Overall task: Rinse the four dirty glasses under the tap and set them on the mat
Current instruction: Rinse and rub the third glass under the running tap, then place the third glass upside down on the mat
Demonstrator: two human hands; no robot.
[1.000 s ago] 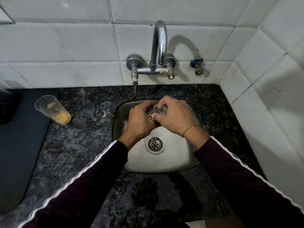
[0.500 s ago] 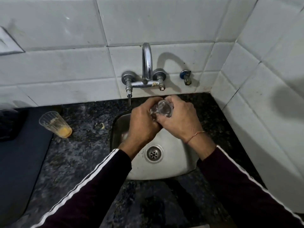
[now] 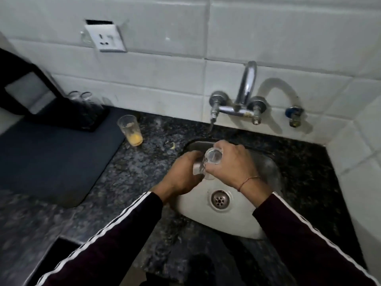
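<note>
Both hands [image 3: 208, 170] hold one glass [image 3: 208, 162] over the sink [image 3: 268, 162] — tilted, its round end pointing up toward the tap [image 3: 246, 85].

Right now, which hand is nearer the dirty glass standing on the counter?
Left. The left hand is over the sink's near-left edge, closer to the dirty glass; the right hand is farther right, over the sink.
</note>
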